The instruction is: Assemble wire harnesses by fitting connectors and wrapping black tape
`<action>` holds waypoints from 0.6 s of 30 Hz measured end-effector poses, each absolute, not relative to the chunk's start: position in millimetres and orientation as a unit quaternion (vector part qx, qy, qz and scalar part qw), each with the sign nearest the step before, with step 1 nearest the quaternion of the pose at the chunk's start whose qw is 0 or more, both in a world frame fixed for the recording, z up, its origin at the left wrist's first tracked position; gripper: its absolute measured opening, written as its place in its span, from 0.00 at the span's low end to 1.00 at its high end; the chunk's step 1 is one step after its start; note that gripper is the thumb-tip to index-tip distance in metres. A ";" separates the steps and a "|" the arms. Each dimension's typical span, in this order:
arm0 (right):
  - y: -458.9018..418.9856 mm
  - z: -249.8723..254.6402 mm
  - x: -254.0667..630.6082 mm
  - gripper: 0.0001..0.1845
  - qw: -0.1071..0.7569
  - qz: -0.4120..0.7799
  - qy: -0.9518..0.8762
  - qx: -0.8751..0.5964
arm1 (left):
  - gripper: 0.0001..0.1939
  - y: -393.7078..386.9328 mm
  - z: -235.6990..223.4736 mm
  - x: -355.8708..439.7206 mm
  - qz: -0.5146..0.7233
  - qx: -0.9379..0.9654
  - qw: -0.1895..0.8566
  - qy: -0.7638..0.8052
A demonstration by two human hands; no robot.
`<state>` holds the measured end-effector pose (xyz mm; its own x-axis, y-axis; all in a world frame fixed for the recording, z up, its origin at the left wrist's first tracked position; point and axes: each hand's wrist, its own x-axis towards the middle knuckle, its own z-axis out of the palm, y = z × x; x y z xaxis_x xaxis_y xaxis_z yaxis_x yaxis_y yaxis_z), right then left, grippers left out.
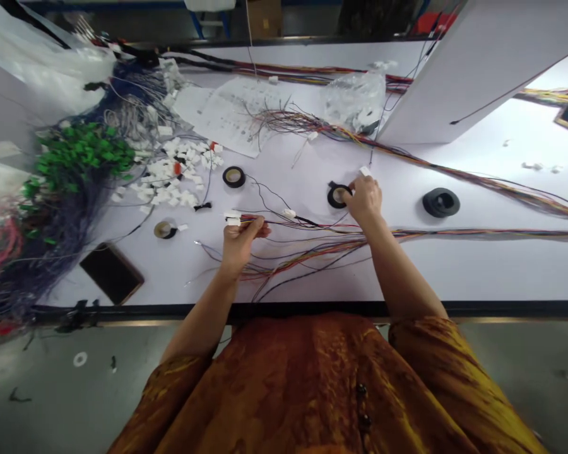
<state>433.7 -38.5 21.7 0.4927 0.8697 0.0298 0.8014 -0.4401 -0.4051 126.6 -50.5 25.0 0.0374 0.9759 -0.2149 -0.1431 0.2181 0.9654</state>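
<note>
My left hand (240,244) pinches a bunch of thin coloured wires (303,226) just behind a white wire connector (233,218). A second small white connector (289,214) lies along the same wires. My right hand (364,200) is shut on a small white connector (365,171), and its fingers are beside a roll of black electrical tape (339,196). A long multicoloured wire harness (473,234) runs under my right wrist towards the right.
The white workbench (478,277) has a black front edge. On it are a heap of white connectors (170,173), green-tagged wire bundles (80,154), tape rolls (233,177), a dark tablet (112,273), a paper diagram (231,113), a plastic bag (355,101) and a white upright panel (473,69).
</note>
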 end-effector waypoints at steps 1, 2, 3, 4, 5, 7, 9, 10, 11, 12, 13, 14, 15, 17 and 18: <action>-40.6 25.5 429.7 0.09 0.209 0.096 -0.511 -0.828 | 0.17 -50.6 26.2 126.7 0.473 0.418 0.586 0.508; -46.7 32.9 421.7 0.10 0.254 0.111 -0.529 -0.802 | 0.17 -50.4 27.1 126.9 0.473 0.427 0.579 0.509; -56.0 43.0 410.9 0.11 0.308 0.146 -0.546 -0.766 | 0.17 -49.9 27.7 127.0 0.473 0.435 0.573 0.509; -66.8 54.6 398.2 0.12 0.359 0.204 -0.559 -0.719 | 0.17 -49.1 28.0 127.1 0.472 0.443 0.566 0.510; -77.8 66.1 384.5 0.13 0.393 0.286 -0.569 -0.663 | 0.16 -48.0 28.1 127.1 0.471 0.451 0.560 0.511; -94.4 82.4 357.6 0.13 0.410 0.457 -0.571 -0.544 | 0.15 -45.5 28.2 126.8 0.468 0.468 0.551 0.508; -99.1 84.6 335.6 0.12 0.411 0.566 -0.549 -0.457 | 0.13 -43.3 28.9 126.2 0.467 0.490 0.546 0.494; -96.7 80.8 327.6 0.12 0.427 0.589 -0.528 -0.439 | 0.12 -42.6 29.8 125.9 0.467 0.503 0.542 0.485; -92.1 74.9 321.9 0.12 0.452 0.595 -0.501 -0.437 | 0.10 -42.3 30.9 125.5 0.465 0.516 0.538 0.477; -85.9 68.3 318.3 0.12 0.482 0.588 -0.473 -0.446 | 0.09 -42.4 32.3 125.1 0.462 0.530 0.534 0.468; -79.0 62.0 316.5 0.12 0.507 0.577 -0.446 -0.459 | 0.08 -42.7 33.5 124.8 0.459 0.542 0.531 0.462; -72.2 56.9 315.8 0.12 0.524 0.566 -0.427 -0.472 | 0.07 -43.1 34.6 124.5 0.456 0.552 0.527 0.458; -66.0 53.6 315.7 0.11 0.526 0.563 -0.417 -0.481 | 0.06 -43.6 35.4 124.2 0.456 0.559 0.522 0.455; -56.0 51.7 316.2 0.10 0.500 0.579 -0.421 -0.487 | 0.05 -44.2 35.6 123.5 0.460 0.570 0.509 0.452; -52.1 52.5 316.4 0.09 0.479 0.592 -0.427 -0.488 | 0.05 -44.3 35.0 123.1 0.463 0.573 0.503 0.452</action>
